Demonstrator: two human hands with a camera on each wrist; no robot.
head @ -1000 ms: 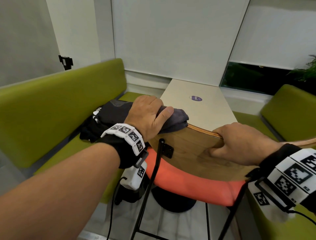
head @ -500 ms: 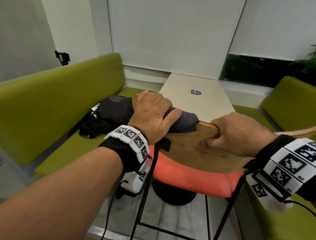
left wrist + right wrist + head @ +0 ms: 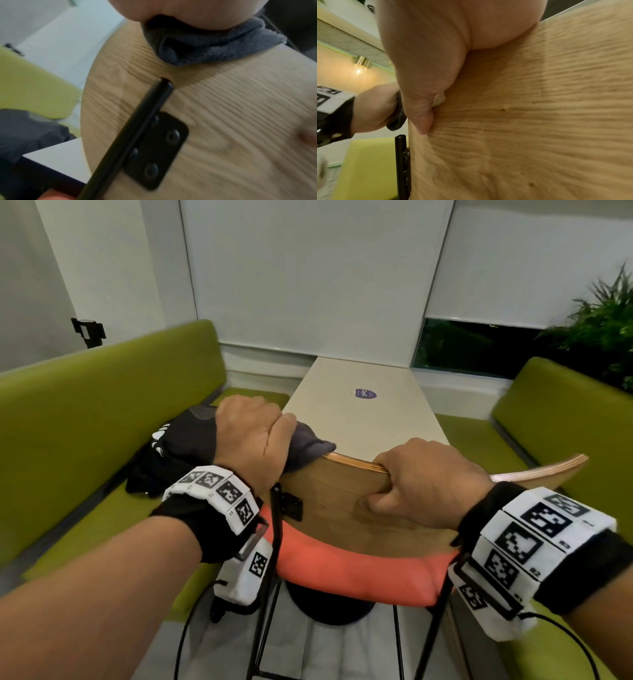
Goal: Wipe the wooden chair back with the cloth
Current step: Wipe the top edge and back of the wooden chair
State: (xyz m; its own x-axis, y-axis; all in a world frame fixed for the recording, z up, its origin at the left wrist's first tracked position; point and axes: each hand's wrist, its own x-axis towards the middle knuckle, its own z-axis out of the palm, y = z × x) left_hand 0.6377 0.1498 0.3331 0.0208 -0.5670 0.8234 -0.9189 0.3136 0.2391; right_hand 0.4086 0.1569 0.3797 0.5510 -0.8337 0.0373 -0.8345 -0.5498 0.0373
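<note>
The curved wooden chair back (image 3: 335, 494) stands in front of me above an orange seat cushion (image 3: 352, 573). A grey cloth (image 3: 310, 446) is draped over the back's top left corner, and my left hand (image 3: 253, 441) grips it there. The left wrist view shows the cloth (image 3: 214, 47) folded over the wood (image 3: 240, 121) under the palm. My right hand (image 3: 421, 481) grips the top edge of the chair back further right, thumb on the near face, fingers hidden behind. In the right wrist view the thumb (image 3: 423, 108) presses on the wood (image 3: 539, 121).
A black metal frame rod (image 3: 270, 542) with a screwed bracket (image 3: 291, 506) runs up the chair back. A pale table (image 3: 363, 412) stands beyond the chair. Green benches (image 3: 85, 422) flank it, with a dark bag (image 3: 181, 446) on the left one. A plant (image 3: 603, 320) grows at right.
My left hand with the cloth first slid right along the top edge toward my right hand, then moved back left to the corner. The right hand has kept its grip.
</note>
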